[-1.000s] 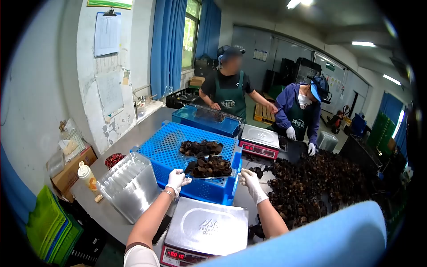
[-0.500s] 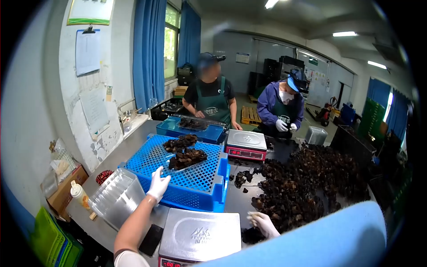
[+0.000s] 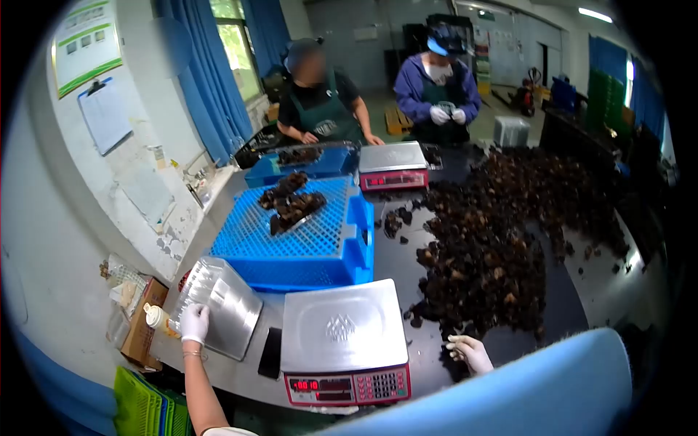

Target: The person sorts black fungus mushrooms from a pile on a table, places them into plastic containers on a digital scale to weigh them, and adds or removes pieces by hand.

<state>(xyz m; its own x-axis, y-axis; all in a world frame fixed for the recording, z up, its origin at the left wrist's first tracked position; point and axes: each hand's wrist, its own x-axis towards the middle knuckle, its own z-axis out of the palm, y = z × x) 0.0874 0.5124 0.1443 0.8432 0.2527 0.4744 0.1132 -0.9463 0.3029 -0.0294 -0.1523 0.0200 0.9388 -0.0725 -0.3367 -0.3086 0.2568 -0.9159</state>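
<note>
My left hand [image 3: 195,323], in a white glove, is at the stack of clear plastic trays [image 3: 231,309]; its fingers are bent against the near left side, and what they grip is too small to make out. My right hand [image 3: 469,353], gloved too, hovers at the near edge of the dark dried pile [image 3: 487,269], fingers loosely apart with nothing visible in them. Between the hands stands a scale [image 3: 345,327] with a bare metal plate and a lit red display. Two filled clear trays [image 3: 297,209] rest on the upturned blue crate [image 3: 291,240].
Across the table, two people in aprons stand: one [image 3: 320,109] beside a blue container [image 3: 302,166], one [image 3: 438,94] with gloved hands together. A second scale [image 3: 392,166] is near them. A phone [image 3: 270,353], a bottle [image 3: 161,320] and green baskets [image 3: 149,407] are at the left.
Both hands have left the filled tray, now on the crate. My left hand has moved down to the tray stack; my right hand has drawn back to the pile's near edge.
</note>
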